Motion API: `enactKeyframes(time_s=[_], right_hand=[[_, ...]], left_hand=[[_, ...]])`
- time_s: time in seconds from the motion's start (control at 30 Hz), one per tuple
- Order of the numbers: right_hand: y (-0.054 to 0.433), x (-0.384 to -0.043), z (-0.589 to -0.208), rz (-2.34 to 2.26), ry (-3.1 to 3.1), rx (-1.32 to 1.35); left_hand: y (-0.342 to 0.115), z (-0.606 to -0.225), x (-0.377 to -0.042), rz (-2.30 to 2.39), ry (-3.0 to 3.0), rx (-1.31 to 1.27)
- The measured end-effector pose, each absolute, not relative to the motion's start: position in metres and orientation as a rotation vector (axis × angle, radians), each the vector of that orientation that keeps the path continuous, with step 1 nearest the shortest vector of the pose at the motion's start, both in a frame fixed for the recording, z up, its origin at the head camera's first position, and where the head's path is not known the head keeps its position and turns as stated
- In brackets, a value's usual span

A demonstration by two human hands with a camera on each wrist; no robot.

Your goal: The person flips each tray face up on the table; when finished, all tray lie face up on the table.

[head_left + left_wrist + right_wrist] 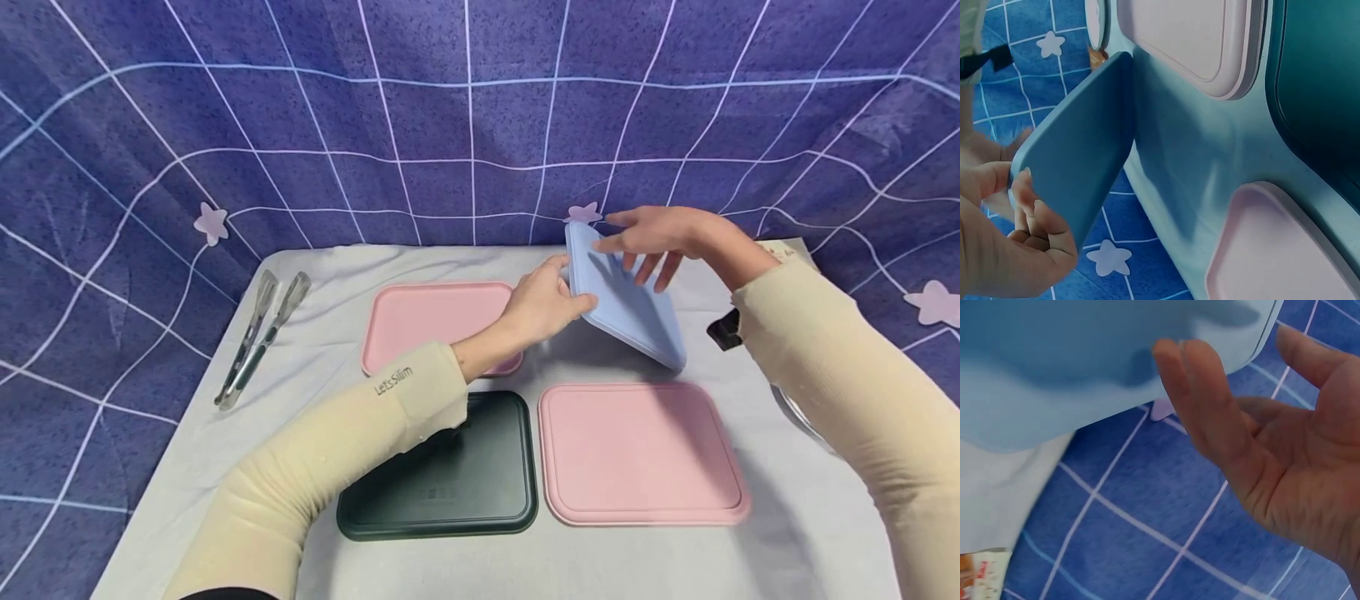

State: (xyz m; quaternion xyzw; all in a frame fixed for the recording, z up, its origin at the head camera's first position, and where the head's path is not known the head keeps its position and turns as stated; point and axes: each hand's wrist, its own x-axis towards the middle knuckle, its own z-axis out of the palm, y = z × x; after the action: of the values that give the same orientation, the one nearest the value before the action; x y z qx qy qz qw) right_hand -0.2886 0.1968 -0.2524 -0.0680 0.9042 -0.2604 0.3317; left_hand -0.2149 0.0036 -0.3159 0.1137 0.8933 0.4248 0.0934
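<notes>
A light blue rectangular tray (630,292) with rounded corners is tilted up at the back right of the table. My left hand (543,300) grips its left edge, thumb on the near side and the other fingers curled round the rim; the left wrist view also shows this hand (1022,231) on the tray (1079,144). Over the tray's right-hand face is my right hand (663,237), its fingers spread and loosely bent. In the right wrist view, the fingertips of this hand (1260,437) overlap the tray's lower edge, with nothing gripped.
A pink tray (435,321) lies behind my left forearm. Nearer me are a dark green tray (450,500) and a second pink tray (637,454). Metal tongs (262,342) lie at the far left. A round metal rim (798,417) shows beside my right sleeve, and a printed packet (787,248) behind it.
</notes>
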Motion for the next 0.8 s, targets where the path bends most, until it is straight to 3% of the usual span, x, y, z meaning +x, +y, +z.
enactKeyframes(time_s=[0.3,0.8], right_hand=[[0.157,-0.299,-0.24,-0.523,2.378,-0.105],[0.133,-0.303,-0.237,-0.266,2.456,-0.042]], left_hand=[[0.008,-0.312,-0.211,1.206,2.717,0.314],[0.011,-0.31,-0.207,1.18,2.769,0.29]])
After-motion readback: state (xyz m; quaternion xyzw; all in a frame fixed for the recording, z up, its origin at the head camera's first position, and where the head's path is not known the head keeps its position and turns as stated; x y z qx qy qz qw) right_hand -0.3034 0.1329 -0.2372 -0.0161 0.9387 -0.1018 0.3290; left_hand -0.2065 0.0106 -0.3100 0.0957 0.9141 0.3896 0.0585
